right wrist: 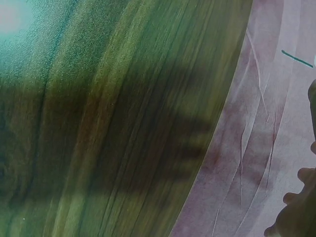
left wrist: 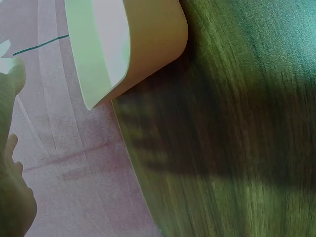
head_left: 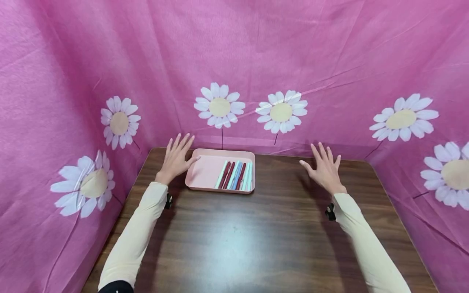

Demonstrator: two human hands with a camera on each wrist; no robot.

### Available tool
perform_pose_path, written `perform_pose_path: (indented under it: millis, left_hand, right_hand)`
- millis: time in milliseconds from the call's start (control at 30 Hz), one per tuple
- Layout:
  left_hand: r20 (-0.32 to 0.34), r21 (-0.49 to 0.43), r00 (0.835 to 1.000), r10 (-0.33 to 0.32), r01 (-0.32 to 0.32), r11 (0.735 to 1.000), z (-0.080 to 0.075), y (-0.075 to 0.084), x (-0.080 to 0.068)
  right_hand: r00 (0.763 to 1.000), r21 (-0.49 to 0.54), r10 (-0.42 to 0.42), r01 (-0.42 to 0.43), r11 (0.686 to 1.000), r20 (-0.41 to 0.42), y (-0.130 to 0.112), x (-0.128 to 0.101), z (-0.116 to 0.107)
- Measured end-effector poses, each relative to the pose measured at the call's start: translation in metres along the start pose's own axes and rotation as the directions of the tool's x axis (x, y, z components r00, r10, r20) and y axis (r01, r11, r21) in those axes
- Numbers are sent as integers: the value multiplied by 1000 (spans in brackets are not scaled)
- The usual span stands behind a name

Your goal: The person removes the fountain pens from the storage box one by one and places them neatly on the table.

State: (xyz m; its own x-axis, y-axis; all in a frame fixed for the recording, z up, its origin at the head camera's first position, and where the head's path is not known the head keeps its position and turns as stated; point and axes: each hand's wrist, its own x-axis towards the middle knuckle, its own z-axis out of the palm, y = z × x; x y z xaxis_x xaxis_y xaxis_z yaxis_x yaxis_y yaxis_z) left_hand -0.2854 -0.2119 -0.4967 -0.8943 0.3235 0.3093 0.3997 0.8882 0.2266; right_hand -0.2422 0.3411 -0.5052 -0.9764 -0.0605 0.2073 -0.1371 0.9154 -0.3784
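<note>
Left hand [head_left: 176, 160], released and holding nothing, hovers with fingers spread at the left end of a pink tray [head_left: 202, 174]; its thumb reaches over the rim, though whether it touches I cannot tell. Right hand [head_left: 324, 169], also bare and fingers splayed, hangs over the far right of the brown wood table [head_left: 234, 244], well apart from the tray. Pens [head_left: 237, 175], slim and coloured pale green, dark red and blue, lie side by side in the tray's right part, touching or nearly so. Each looks light, stiff and smooth, likely to roll or slip under a loose touch; a thumb-and-finger pinch at mid-length should suit. The tray seems light, rigid plastic, best held by its two short ends and kept level. Behind hangs a pink curtain [head_left: 256, 49] with white daisies.
</note>
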Motion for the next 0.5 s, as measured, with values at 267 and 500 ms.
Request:
perform_pose_path:
  millis: [267, 500]
  left_hand:
    - [0, -1, 1000, -2, 2, 1000, 2, -1, -5]
    - [27, -113, 996, -85, 88, 990, 5, -3, -12]
  right_hand:
    - [1000, -10, 6, -6, 1000, 24, 2, -2, -2]
    - [1000, 6, -18, 18, 1000, 16, -6, -4, -3]
